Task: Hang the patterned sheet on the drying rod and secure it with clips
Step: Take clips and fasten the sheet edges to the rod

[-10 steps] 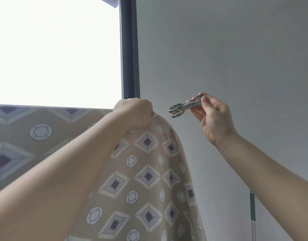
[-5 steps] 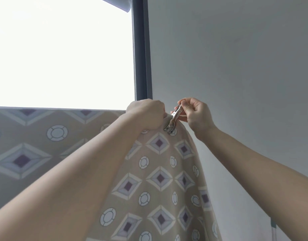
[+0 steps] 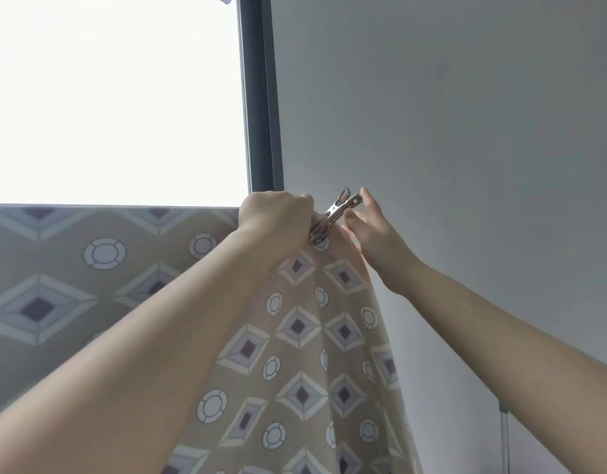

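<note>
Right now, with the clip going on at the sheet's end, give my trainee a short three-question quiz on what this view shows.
1. True or false: the metal clip bites the top edge of the patterned sheet.
2. Which hand is fisted on the sheet beside the clip? A) left hand B) right hand
3. Fill in: the right hand's fingers are ____ rather than pinching the clip's handles.

Key
1. True.
2. A. The left hand bunches the fabric at the top.
3. Spread; the fingers are open beside the handles, though whether they touch cannot be told.
</note>
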